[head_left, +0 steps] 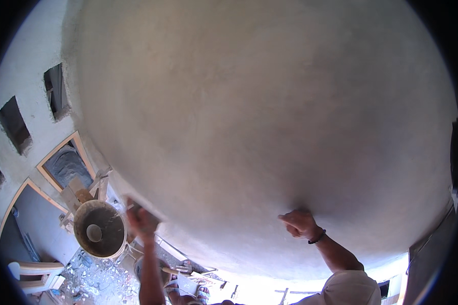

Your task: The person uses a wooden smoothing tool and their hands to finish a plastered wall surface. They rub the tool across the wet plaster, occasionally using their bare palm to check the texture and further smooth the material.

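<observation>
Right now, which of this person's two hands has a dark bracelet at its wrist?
The right hand, against the broad plastered surface: a dark bracelet circles its wrist. The blurred left hand shows none.

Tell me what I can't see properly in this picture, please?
In the head view:
- Left hand: blurred, so the dark thing at it can't be named.
- Right hand: its own back hides the palm, so whether it holds anything can't be told.
- Pale round thing in the bucket: too small to identify.
- Plastered wall: its top is cut off by the upper edge.
</observation>
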`<state>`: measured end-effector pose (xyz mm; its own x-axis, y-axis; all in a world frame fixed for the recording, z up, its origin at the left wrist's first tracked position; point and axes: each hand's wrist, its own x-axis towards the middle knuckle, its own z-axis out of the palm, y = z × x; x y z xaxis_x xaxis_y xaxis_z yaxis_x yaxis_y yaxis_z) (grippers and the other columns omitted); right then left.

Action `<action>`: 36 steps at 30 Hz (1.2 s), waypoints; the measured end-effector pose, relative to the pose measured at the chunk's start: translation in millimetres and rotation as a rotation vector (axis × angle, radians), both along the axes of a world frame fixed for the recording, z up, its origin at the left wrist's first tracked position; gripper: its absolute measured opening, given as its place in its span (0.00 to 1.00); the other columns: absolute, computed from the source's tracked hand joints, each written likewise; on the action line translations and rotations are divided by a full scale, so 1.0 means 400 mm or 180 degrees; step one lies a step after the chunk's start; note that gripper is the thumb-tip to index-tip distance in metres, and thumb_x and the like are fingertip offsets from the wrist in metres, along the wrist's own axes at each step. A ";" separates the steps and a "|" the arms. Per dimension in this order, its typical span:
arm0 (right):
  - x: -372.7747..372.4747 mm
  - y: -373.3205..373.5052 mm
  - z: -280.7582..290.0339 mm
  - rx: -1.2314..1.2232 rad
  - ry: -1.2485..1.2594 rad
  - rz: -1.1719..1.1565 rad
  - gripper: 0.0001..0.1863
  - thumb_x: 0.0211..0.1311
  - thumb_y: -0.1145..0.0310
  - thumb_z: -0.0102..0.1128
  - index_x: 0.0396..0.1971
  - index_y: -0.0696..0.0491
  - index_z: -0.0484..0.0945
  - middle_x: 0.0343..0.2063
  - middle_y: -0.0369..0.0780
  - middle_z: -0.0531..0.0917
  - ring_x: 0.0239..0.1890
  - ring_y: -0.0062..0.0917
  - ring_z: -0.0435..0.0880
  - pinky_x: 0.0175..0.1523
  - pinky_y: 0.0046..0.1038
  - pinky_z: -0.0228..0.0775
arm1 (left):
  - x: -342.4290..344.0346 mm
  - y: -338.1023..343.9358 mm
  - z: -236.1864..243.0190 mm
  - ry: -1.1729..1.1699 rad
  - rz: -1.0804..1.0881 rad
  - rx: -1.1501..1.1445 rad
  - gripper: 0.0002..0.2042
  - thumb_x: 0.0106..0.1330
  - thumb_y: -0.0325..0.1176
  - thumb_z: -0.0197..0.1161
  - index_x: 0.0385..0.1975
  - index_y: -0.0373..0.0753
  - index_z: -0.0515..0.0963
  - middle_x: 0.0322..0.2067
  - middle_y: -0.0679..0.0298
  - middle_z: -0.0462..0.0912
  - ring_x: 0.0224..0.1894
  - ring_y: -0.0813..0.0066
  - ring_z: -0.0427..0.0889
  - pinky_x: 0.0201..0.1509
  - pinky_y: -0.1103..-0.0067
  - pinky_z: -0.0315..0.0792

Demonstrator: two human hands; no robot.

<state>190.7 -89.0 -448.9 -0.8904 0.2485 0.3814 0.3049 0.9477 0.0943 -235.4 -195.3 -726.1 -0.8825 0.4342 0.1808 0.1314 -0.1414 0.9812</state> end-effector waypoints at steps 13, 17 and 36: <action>0.514 -0.183 0.401 0.2747 0.0265 -0.2294 0.20 0.72 0.64 0.42 0.58 0.57 0.72 0.64 0.50 0.66 0.68 0.51 0.60 0.68 0.58 0.49 | 0.407 0.357 0.853 0.2362 -0.0356 0.0682 0.23 0.62 0.30 0.62 0.60 0.46 0.72 0.35 0.59 0.72 0.36 0.58 0.74 0.36 0.68 0.73; 0.564 -0.126 0.384 0.3240 0.0100 -0.2216 0.25 0.74 0.57 0.35 0.59 0.55 0.71 0.66 0.50 0.64 0.70 0.51 0.57 0.70 0.58 0.42 | 0.317 0.404 0.905 0.1789 -0.0247 0.0461 0.25 0.61 0.27 0.62 0.60 0.51 0.73 0.34 0.62 0.72 0.34 0.61 0.75 0.33 0.68 0.73; 0.553 -0.085 0.378 0.3418 0.0394 -0.1944 0.25 0.72 0.57 0.38 0.54 0.58 0.76 0.63 0.52 0.68 0.70 0.49 0.57 0.72 0.54 0.39 | 0.372 0.405 0.897 0.2003 0.0156 0.0579 0.19 0.64 0.34 0.61 0.56 0.54 0.76 0.33 0.59 0.79 0.36 0.64 0.82 0.40 0.69 0.77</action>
